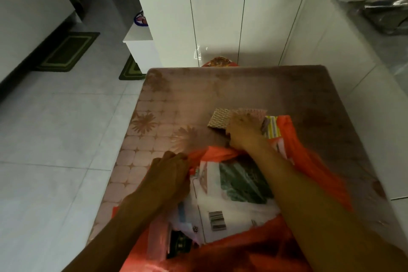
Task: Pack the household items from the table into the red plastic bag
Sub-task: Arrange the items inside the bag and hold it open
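Judging by how things lie, the packing is well along. The red plastic bag (320, 174) lies open on the near part of the table (220, 90), and it already holds several things: a white printed packet (231, 221), a dark green packet (240, 181) on top of it, and some darker items near the bag's left edge that are too dim to name. The left hand (170, 174) is closed on the bag's left rim, holding the mouth open. The right hand (242, 132) reaches past the bag's far edge and rests on a small stack of patterned flat pieces (219, 119), with a striped item (272, 129) just beside; whether the fingers have closed on them I cannot tell. Those pieces look like the last things left outside, since the rest of the tabletop shows nothing else.
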`<state>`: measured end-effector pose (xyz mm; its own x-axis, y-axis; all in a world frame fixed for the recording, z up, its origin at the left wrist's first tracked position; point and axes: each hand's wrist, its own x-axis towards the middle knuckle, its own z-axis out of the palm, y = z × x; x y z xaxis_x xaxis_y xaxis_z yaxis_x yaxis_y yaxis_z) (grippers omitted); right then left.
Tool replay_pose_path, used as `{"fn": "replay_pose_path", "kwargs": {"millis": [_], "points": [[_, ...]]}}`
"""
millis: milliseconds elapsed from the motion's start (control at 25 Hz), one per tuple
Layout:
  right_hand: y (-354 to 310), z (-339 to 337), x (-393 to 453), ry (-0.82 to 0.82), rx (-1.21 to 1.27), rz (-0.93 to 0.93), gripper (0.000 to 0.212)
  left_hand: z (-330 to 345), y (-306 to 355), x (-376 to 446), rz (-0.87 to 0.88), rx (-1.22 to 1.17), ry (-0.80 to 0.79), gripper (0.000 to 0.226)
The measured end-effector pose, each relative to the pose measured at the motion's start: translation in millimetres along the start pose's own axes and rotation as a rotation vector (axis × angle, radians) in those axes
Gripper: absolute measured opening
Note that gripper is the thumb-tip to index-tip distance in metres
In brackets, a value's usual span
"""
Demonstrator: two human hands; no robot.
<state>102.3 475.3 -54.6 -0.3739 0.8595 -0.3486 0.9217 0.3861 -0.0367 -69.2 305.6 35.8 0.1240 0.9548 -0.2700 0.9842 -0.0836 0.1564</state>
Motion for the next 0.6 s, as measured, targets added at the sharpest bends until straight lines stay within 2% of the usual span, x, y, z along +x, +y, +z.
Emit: {"fn": "replay_pose_path", "kwargs": {"millis": [80, 160, 240, 360, 440, 520, 600], "points": [[-3.2, 13.9, 4.3, -0.097, -0.072, 0.041, 0.050, 2.7, -9.4, 0.8, 0.028, -0.032, -0.012, 0.039], [-5.3, 13.9, 3.7, -0.097, -0.057, 0.046, 0.052, 3.5, -14.6, 0.1, 0.050, -0.069, 0.008, 0.042], [-5.0, -1.1, -4.7, -0.012, 0.048, 0.024, 0.059, 2.8, -17.6, 0.9, 0.051, -0.131, 0.053, 0.039], [-1.2, -34.3, -47.6, 0.274, 0.341, -0.128, 0.058, -3.9, -19.3, -7.3, 0.065, -0.295, 0.133, 0.039], [6.6, -56.6, -104.4, 0.324, 0.567, -0.307, 0.050, -11.7, -17.9, -15.4, 0.051, -0.583, 0.175, 0.031], [15.0, -63.1, -167.5, 0.238, 0.642, -0.459, 0.046, -20.7, -14.1, -21.8, -0.054, -0.988, 0.205, 0.027], [15.0, -60.0, -213.0, 0.122, 0.615, -0.539, 0.044, -25.7, -16.8, -19.6, -0.200, -1.193, 0.275, 0.029]]}}
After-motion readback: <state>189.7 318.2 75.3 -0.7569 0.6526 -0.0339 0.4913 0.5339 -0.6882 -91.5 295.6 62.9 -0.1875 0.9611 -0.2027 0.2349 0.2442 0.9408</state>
